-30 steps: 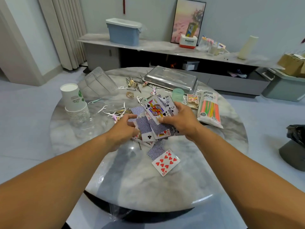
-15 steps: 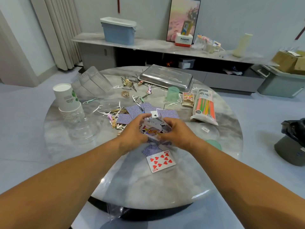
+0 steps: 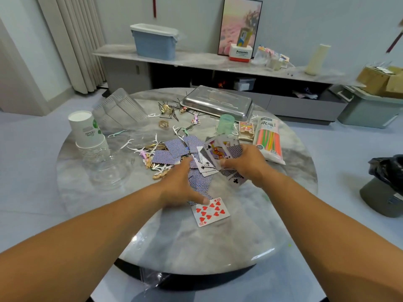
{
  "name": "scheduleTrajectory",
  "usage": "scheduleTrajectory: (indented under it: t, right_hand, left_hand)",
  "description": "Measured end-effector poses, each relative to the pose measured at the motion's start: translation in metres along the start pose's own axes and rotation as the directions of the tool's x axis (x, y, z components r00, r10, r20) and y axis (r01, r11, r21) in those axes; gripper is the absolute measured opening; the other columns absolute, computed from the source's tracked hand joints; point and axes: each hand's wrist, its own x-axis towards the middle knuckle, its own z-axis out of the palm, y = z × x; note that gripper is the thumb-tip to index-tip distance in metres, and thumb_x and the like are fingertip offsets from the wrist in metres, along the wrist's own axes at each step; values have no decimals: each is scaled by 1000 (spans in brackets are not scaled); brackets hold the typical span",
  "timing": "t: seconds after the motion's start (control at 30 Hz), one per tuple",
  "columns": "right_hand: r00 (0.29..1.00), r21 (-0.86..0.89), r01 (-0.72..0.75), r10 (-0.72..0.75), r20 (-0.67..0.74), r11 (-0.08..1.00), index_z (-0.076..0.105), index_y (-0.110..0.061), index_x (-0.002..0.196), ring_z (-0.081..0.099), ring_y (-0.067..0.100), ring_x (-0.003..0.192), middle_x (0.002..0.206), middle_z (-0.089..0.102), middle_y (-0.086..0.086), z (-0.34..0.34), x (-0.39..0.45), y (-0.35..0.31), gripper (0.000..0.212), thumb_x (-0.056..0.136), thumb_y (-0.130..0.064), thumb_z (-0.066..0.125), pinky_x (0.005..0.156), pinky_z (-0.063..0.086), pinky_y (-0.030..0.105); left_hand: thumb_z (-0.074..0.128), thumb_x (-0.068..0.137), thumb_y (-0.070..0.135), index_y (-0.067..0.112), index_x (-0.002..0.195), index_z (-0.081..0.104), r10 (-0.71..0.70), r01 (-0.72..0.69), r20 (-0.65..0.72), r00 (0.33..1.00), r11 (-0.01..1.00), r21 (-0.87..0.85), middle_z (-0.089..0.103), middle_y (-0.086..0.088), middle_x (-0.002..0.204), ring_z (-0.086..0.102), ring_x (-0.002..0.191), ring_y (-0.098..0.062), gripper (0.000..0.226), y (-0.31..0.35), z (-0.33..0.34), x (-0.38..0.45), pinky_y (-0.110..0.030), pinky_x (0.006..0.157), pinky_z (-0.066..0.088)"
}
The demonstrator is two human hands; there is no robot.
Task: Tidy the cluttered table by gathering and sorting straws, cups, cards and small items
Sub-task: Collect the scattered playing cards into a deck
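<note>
The right hand (image 3: pixel 244 163) grips a fanned bunch of playing cards (image 3: pixel 219 152), a face card uppermost. The left hand (image 3: pixel 183 186) lies flat with fingers spread, pressing on the blue-backed cards (image 3: pixel 174 154) scattered on the round marble table (image 3: pixel 196 247), its thumb beside a face-up ten of hearts (image 3: pixel 210 211). Right of the scattered cards lies a packet of coloured straws (image 3: pixel 269 141); behind them stands a green cup (image 3: pixel 226 125) and a steel tray (image 3: pixel 218 103). Left of them are floss picks (image 3: pixel 139 149) and a stack of paper cups (image 3: pixel 87 131).
</note>
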Motion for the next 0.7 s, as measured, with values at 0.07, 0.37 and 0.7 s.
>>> scheduleTrajectory:
  t: [0.07, 0.37, 0.7]
  right_hand:
    - [994, 159, -101, 106, -22, 982, 69, -20, 96, 75, 18, 64, 77, 77, 0, -8, 0, 1, 30, 75, -12, 89, 48, 57, 30]
    - [866, 135, -463, 414, 280, 876, 65, 0, 116, 75, 32, 96, 100, 77, 18, -4, -2, 12, 49, 74, -9, 88, 91, 58, 52]
    - [875, 6, -397, 376, 303, 918, 64, -2, 100, 76, 22, 68, 82, 78, 11, 22, 3, 6, 45, 68, -13, 94, 52, 57, 28]
  left_hand:
    - [88, 44, 74, 31, 159, 14, -2, -30, 86, 996, 925, 379, 27, -1, 163, 28, 148, -27, 144, 3, 11, -5, -48, 119, 30]
    - [84, 68, 61, 20, 141, 50, -4, 62, -126, 992, 886, 460, 43, -7, 138, 37, 131, -28, 91, 0, 20, 4, -39, 105, 38]
    - [45, 102, 11, 17, 148, 40, 98, -12, -316, 944, 965, 264, 56, -10, 139, 50, 125, -29, 47, -15, 10, 3, -40, 100, 44]
